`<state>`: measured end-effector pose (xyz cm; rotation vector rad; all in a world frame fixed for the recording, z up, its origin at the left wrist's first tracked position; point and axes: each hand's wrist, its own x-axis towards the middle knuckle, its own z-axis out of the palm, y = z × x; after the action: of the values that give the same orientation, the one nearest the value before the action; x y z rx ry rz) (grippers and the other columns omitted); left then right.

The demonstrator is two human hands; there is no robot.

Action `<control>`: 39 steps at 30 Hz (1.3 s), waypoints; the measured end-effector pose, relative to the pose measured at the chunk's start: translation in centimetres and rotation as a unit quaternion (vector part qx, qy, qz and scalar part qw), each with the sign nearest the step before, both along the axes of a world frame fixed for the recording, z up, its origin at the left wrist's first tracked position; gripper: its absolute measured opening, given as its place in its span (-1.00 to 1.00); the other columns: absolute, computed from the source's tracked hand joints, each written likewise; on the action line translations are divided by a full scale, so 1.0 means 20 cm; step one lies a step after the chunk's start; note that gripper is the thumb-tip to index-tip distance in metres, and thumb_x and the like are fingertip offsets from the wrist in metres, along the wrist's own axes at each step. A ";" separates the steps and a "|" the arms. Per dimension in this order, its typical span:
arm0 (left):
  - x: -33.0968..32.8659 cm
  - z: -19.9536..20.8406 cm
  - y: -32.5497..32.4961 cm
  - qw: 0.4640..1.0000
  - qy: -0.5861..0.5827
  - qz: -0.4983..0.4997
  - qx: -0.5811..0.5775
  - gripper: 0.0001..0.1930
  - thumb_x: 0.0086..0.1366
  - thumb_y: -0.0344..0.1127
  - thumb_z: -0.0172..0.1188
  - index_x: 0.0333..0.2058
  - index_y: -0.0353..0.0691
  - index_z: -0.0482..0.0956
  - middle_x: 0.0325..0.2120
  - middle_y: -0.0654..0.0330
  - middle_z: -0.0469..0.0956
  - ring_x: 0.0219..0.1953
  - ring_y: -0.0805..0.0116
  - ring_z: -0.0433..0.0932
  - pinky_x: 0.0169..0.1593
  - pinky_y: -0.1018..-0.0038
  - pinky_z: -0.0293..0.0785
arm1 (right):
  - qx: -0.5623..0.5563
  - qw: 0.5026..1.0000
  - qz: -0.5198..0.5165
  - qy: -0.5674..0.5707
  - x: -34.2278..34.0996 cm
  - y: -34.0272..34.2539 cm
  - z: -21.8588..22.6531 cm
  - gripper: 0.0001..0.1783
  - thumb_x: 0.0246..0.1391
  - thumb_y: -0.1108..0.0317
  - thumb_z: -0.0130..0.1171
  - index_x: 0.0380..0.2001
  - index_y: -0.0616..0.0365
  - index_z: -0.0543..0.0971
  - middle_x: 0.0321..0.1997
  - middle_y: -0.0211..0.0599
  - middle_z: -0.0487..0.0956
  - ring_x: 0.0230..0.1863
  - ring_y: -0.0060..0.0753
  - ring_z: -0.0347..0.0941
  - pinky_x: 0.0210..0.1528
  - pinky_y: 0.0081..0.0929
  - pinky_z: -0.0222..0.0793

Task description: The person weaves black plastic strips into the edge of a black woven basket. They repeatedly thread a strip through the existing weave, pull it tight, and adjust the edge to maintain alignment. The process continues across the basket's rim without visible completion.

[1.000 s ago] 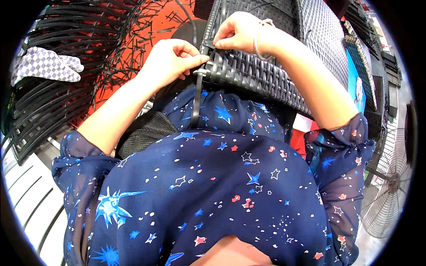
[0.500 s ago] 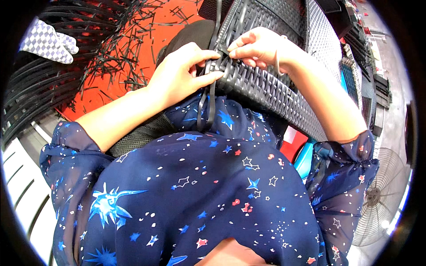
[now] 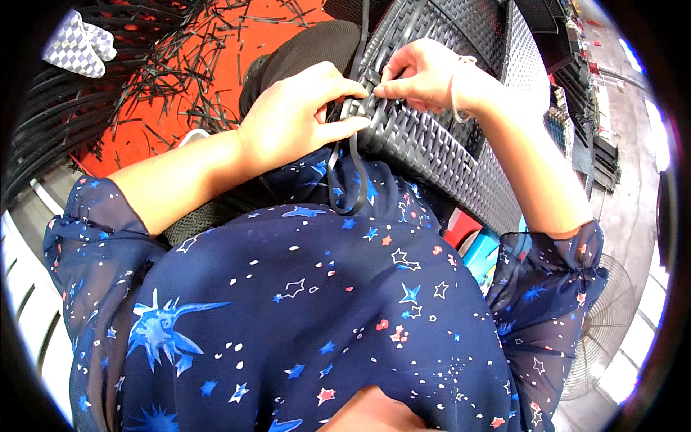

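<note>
At upper centre, we have the black wicker piece [image 3: 425, 147] under both hands: our left hand [image 3: 368, 106] parts finger and thumb over its corner; our right hand [image 3: 379, 84] pinches alongside, its grip's contents unclear.

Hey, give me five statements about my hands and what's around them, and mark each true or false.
1. The left hand and right hand are both at a corner of the black woven piece. True.
2. The pale bracelet is on the left hand's wrist. False: the pale bracelet is on the right hand's.
3. A dark strip hangs in a loop below the hands. True.
4. The checkered cloth lies between the hands. False: the checkered cloth is at the far left.
5. Black scraps lie scattered on a red surface. True.
</note>
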<state>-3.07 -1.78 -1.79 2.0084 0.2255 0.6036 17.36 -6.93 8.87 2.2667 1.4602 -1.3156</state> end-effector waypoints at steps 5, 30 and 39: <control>-0.03 0.04 0.02 0.991 0.020 0.004 0.135 -0.60 0.19 -0.09 0.32 -0.02 -0.06 0.60 -0.38 0.20 0.48 -0.48 0.28 0.51 -0.39 0.39 0.50 | 0.004 0.998 -0.034 0.061 0.03 -0.02 0.03 -0.77 0.04 0.21 0.28 -0.38 0.18 0.64 -0.68 -0.39 0.55 -0.68 -0.60 0.46 -0.62 -0.56 0.41; -0.03 0.06 0.01 0.975 0.121 -0.031 0.182 -0.51 0.30 -0.04 0.15 0.18 0.04 0.40 -0.39 0.12 0.59 -0.40 0.08 0.62 -0.34 0.26 0.55 | 0.037 0.984 -0.090 0.147 0.14 -0.14 0.01 -0.69 0.15 0.14 0.24 -0.20 0.15 0.65 -0.69 -0.48 0.50 -0.69 -0.74 0.36 -0.66 -0.70 0.24; -0.01 0.13 0.02 0.984 0.046 0.023 0.170 -0.58 0.09 -0.03 0.38 -0.16 -0.12 0.56 -0.35 0.20 0.47 -0.42 0.19 0.56 -0.33 0.35 0.53 | 0.237 0.965 -0.099 0.053 0.00 -0.40 -0.08 -0.66 0.11 0.20 0.25 -0.06 0.06 0.63 -0.72 -0.46 0.46 -0.66 -0.71 0.25 -0.56 -0.60 0.23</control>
<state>-3.25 -1.32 0.79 2.3699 0.2366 0.6100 17.27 -14.84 7.26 2.7358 1.7852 -1.2612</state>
